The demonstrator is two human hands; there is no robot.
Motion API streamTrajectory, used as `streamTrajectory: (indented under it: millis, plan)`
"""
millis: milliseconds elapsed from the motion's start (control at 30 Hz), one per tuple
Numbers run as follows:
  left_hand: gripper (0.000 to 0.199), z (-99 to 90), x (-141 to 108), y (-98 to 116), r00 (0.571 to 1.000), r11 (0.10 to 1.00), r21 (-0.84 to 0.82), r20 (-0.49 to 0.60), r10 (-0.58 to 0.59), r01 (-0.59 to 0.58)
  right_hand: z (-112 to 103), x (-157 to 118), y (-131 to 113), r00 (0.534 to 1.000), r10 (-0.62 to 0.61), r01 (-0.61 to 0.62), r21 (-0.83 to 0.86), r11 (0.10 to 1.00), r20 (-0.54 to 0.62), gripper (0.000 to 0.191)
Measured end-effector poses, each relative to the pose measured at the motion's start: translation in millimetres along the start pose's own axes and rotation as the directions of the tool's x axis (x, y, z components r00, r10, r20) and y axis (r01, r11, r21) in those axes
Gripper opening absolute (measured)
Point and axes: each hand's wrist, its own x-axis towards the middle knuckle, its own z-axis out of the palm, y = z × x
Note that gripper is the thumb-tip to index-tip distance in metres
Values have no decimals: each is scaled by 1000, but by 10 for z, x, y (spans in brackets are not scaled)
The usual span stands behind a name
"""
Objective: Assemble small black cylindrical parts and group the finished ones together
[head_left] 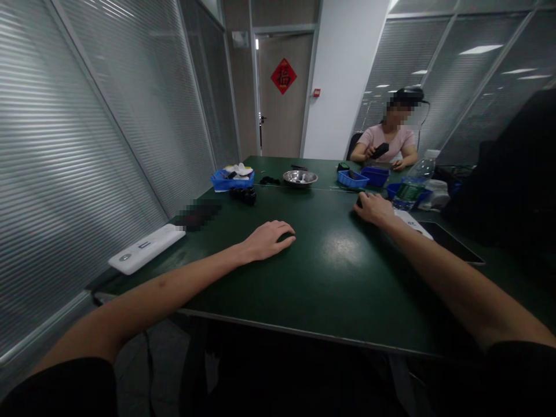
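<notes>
My left hand (268,240) rests on the dark green table (304,289), palm down, with its thumb apart from its lightly bent fingers and nothing in it. Farther right and forward, my right hand (374,209) has its fingers bent round a small black object (359,201), mostly hidden under the fingertips. A white item (412,223) and a black tablet-like slab (452,243) lie beside my right wrist and forearm. Ahead of both hands stands a shiny metal bowl (300,178) with small things inside.
At the far left sit a blue basket (232,183), black items (243,196) and a white power strip (147,249). Blue baskets (353,180) and a clear bottle (414,180) stand at the right. Across the table, a person (388,139) holds a black object (381,150).
</notes>
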Motion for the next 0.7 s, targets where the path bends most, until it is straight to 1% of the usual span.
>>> streamTrajectory:
  millis: [33, 100, 133, 200, 267, 300, 333, 400, 467, 500, 533, 600, 633, 667, 700]
  plan:
    - [47, -10, 11, -51, 999, 1000, -13, -28, -21, 20, -10, -9, -3, 1000, -1, 1, 1, 1000, 0, 52]
    - [43, -48, 45, -203, 988, 994, -39, -113, -106, 102, -31, -23, -12, 1000, -2, 2, 1, 1000, 0, 51]
    - [40, -74, 66, -304, 965, 986, -36, -205, -165, 161, -41, -29, -18, 1000, -3, 3, 1, 1000, 0, 50]
    - [35, -133, 109, -538, 890, 962, 7, -381, -249, 272, -63, -43, -26, 1000, -4, 4, -4, 1000, -1, 50]
    - [37, -186, 147, -783, 793, 914, 29, -509, -334, 404, -91, -60, -29, 1000, -2, 2, -12, 1000, -2, 52]
    - [40, -206, 162, -897, 756, 889, 38, -543, -365, 456, -110, -71, -31, 1000, -3, 3, -16, 1000, -1, 54]
    - [44, -220, 176, -1002, 733, 868, 54, -563, -381, 493, -136, -85, -37, 1000, -7, 7, -18, 1000, -2, 55]
    - [49, -231, 204, -1173, 711, 832, 82, -570, -412, 548, -219, -136, -82, 999, -29, 29, -16, 999, -15, 58]
    - [48, -224, 236, -1294, 702, 803, 110, -563, -436, 586, -358, -257, -207, 995, -72, 72, 2, 997, -65, 59]
    - [47, -218, 254, -1338, 705, 795, 124, -556, -440, 594, -453, -364, -310, 989, -101, 104, 22, 994, -109, 59]
    - [46, -211, 273, -1374, 716, 791, 142, -542, -440, 595, -566, -514, -441, 974, -149, 160, 53, 986, -169, 59]
    - [46, -197, 308, -1425, 741, 786, 181, -507, -441, 592, -834, -957, -770, 924, -286, 332, 158, 930, -253, 57]
    - [47, -192, 323, -1442, 748, 778, 198, -489, -449, 597, -980, -1246, -951, 887, -370, 433, 222, 874, -276, 55]
    - [48, -188, 334, -1456, 749, 766, 212, -476, -462, 607, -1127, -1565, -1129, 842, -465, 534, 291, 794, -274, 52]
    - [48, -185, 341, -1465, 746, 753, 223, -466, -475, 619, -1270, -1894, -1294, 785, -568, 618, 376, 691, -245, 48]
